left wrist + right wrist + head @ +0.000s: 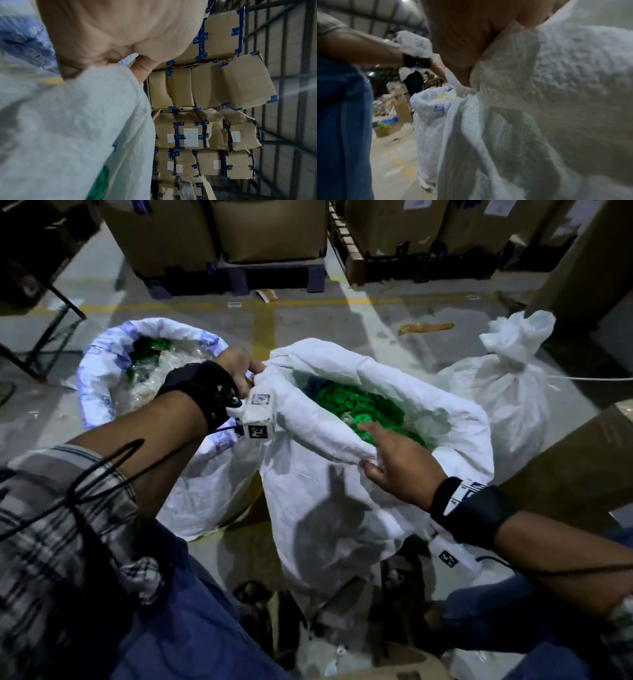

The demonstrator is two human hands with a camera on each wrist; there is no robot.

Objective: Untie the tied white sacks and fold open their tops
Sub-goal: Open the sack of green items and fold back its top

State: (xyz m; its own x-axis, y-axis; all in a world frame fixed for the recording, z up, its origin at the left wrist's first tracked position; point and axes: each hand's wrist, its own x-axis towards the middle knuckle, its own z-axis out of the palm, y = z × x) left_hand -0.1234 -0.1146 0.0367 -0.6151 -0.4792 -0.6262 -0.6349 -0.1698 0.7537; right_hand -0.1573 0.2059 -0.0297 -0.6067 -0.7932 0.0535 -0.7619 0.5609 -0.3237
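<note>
Three white sacks stand on the floor in the head view. The middle sack (329,501) is open and shows green pieces (356,405) inside. My left hand (245,371) grips its far left rim; in the left wrist view the fingers (142,67) curl onto the fabric (68,121). My right hand (383,453) holds the rolled near rim, fingers over it and thumb beneath; up close it (462,40) lies against the sack (565,81). The left sack (99,392), with blue print, stands open with a rolled top. The right sack (507,412) is tied at its neck (512,364).
Cardboard boxes on pallets (274,231) line the back, and stacked boxes (205,94) rise behind a metal grille. A dark metal stand (51,337) is at the left. A large cardboard box (582,467) sits close on the right. A white cord (589,379) runs off rightward.
</note>
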